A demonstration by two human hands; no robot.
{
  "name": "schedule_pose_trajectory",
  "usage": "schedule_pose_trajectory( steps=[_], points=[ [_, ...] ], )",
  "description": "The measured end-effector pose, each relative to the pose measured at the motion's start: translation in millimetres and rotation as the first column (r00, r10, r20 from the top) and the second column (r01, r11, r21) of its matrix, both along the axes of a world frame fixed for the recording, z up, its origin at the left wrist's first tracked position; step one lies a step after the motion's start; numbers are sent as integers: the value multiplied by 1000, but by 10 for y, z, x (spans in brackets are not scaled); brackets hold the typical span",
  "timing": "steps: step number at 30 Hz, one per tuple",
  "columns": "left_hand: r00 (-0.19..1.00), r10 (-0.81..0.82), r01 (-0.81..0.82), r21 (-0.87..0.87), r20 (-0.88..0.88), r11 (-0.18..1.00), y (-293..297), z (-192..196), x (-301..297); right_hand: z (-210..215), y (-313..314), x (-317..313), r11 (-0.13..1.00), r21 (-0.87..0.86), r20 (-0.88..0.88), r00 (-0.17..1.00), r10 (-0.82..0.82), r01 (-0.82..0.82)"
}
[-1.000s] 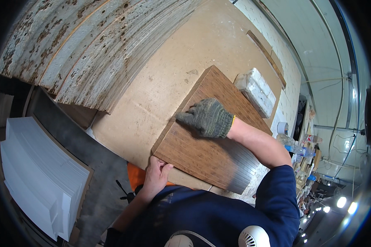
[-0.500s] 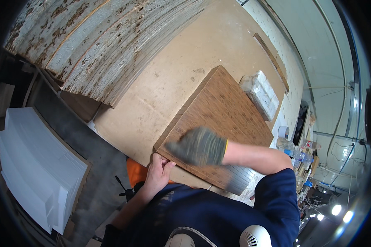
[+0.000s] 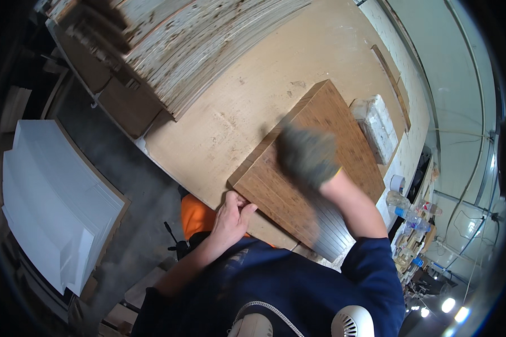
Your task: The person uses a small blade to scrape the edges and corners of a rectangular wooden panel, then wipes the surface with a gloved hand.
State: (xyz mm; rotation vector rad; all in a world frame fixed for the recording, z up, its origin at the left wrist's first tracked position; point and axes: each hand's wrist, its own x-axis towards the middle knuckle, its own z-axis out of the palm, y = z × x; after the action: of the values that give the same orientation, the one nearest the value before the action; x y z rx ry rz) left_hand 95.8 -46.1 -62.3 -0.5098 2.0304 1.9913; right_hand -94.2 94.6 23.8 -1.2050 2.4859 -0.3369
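A: Which way does the board point?
B: It lies aslant to us on the tan surface, its near side roughly following the near edge, one far corner aimed away from us. Its fine lines run along that near side. The view bends too much to tell which axis is longer.
A: And its look?
B: Warm brown, darkly flecked, thick at the side, with a greyish sheen over close parallel lines at the right end.
A: The hands?
B: The left hand is bare, fingers curled at the board's left corner by the near edge, thumb apart; I can't tell if it grips. The right hand, in a grey-green glove, is blurred over the board's top; open or closed, I can't tell.
A: Further out?
B: A whitish packet just beyond the board, then a wooden strip toward the far edge. A worn pile stands along the left part of the surface.
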Motion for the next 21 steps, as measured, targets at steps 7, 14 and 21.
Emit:
schedule_pose_trajectory(
  steps=[7, 14, 21],
  points=[
    [998, -21, 21, 5, -53, 1000, -28, 131, -74, 72, -230, 531, 971, -106, -248, 951, 183, -214],
    [989, -140, 125, -240, -48, 963, -43, 68, -20, 208, -250, 409, 995, 74, 86, 995, 58, -64],
    [999, -19, 21, 53, -42, 998, -29, 78, -48, 319, 222, -860, 932, 23, -209, 913, -349, 362]
  ],
)
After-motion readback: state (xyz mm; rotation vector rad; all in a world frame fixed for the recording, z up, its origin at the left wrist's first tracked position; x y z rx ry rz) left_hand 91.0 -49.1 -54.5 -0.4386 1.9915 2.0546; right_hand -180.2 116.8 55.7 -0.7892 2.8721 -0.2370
